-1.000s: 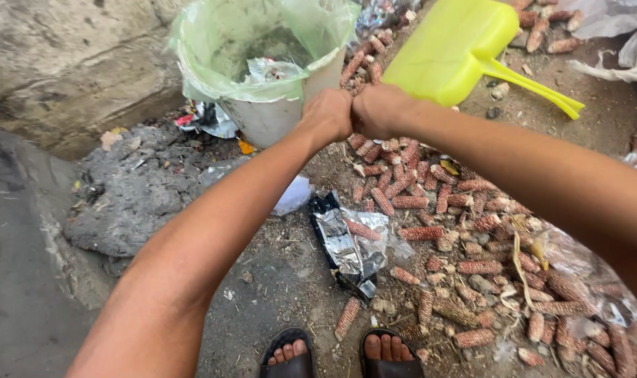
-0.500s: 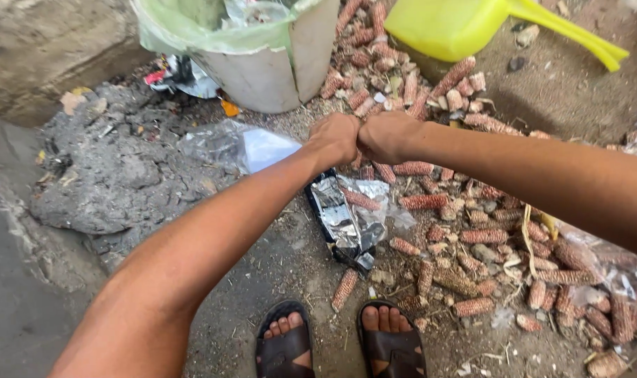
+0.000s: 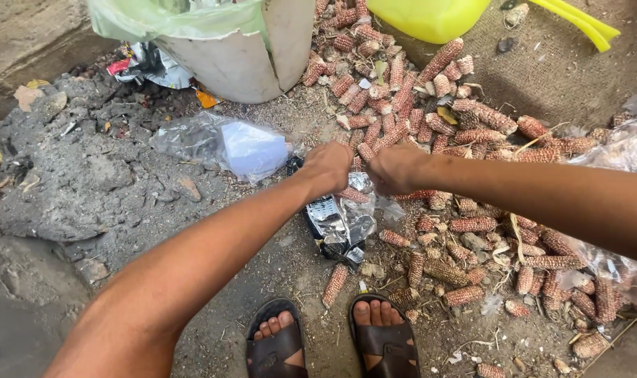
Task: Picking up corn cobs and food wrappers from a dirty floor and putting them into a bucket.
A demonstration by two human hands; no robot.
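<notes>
Low down, left hand (image 3: 327,168) and right hand (image 3: 395,170) fisted (contents hidden) over foil wrapper (image 3: 338,222); cob pile (image 3: 430,126) crowds right.

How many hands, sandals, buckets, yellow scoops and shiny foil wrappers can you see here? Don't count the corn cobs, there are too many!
Hands: 2, the left hand and the right hand
Sandals: 2, the left sandal and the right sandal
White bucket: 1
Yellow scoop: 1
Silver foil wrapper: 1
Total: 7
</notes>
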